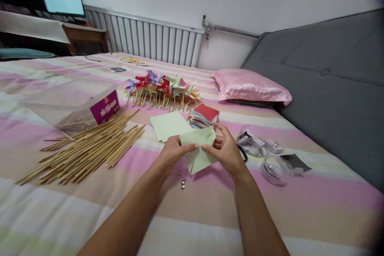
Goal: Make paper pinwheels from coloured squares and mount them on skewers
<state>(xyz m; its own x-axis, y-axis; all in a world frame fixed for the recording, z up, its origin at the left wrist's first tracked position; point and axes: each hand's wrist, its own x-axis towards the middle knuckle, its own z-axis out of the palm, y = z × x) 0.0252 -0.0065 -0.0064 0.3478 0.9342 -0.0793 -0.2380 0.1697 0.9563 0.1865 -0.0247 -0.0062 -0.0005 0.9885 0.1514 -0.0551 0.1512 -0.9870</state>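
Observation:
Between my two hands is a pale green paper sheet (199, 162), slit at its lower edge and partly folded. My left hand (174, 150) grips its left side, thumb on top near the middle. On the right side, my right hand (226, 146) pinches it with the thumb close to the other thumb. Just beyond lie a stack of pale green paper (169, 123) and a pile of folded coloured paper (204, 116) with red on top. Several small shiny metal pieces (183, 184) rest on the bedspread below the sheet.
Bamboo sticks (87, 148) lie at left beside a clear plastic box (72, 92). Finished paper pinwheels (163, 86) on sticks stand behind. At right are clear round containers (274, 170), a small dark sheet (295, 163) and a pink pillow (252, 86) by the grey headboard (327, 72).

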